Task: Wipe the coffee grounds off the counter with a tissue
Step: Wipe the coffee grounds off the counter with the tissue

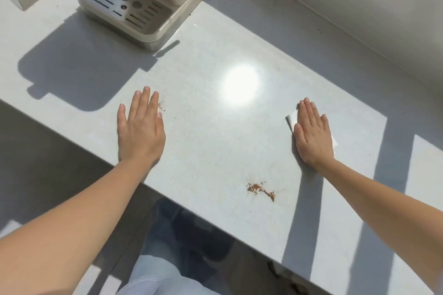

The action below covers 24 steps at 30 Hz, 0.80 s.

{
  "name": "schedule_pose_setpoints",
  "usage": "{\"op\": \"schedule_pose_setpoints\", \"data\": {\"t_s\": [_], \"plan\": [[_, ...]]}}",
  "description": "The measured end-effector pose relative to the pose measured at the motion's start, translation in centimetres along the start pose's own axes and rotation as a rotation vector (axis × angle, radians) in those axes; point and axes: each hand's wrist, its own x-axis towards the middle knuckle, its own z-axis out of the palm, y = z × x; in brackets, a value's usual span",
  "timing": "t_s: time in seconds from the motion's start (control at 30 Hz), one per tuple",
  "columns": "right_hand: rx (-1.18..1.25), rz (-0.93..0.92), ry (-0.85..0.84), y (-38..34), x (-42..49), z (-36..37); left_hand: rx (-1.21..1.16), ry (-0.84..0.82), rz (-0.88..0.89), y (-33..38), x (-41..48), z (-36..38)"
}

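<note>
At the far left corner of the counter (215,146) a cream espresso machine (146,0) is seen, and in front of it the left hand (140,129) is laid flat and empty, fingers spread, near the front edge, with a small smear of coffee grounds (161,105) just beside its fingertips. A larger patch of grounds (261,191) lies close to the front edge between the hands. Further right, the white tissue (291,121) is pressed flat under the right hand (312,136), palm down, fingers extended
</note>
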Motion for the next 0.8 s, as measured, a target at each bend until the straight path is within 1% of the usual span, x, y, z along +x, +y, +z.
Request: {"op": "schedule_pose_setpoints", "data": {"t_s": [0.2,0.33,0.43,0.53,0.67,0.7,0.8], "plan": [[0.101,0.276,0.094,0.4,-6.8,1.5,0.028,0.011,0.03,-0.2,0.0,0.4],[0.112,0.356,0.112,0.2,-11.5,2.4,0.037,-0.004,0.03,-0.2,-0.2,0.3],[0.131,0.455,0.116,-0.6,-14.0,3.3,0.061,-0.026,0.052,-0.2,-0.2,0.4],[0.132,0.567,0.119,-3.0,-14.9,3.9,0.086,-0.044,0.052,-0.2,-0.3,0.4],[0.185,0.697,0.11,-7.1,-13.6,4.0,0.103,-0.069,0.048,-0.1,-0.2,0.2],[0.217,0.706,0.105,-8.3,-13.1,4.1,0.108,-0.075,0.049,-0.1,-0.2,0.2],[0.306,0.655,0.1,-13.0,-12.2,4.4,0.107,-0.094,0.045,0.2,-0.3,-0.1]]}}
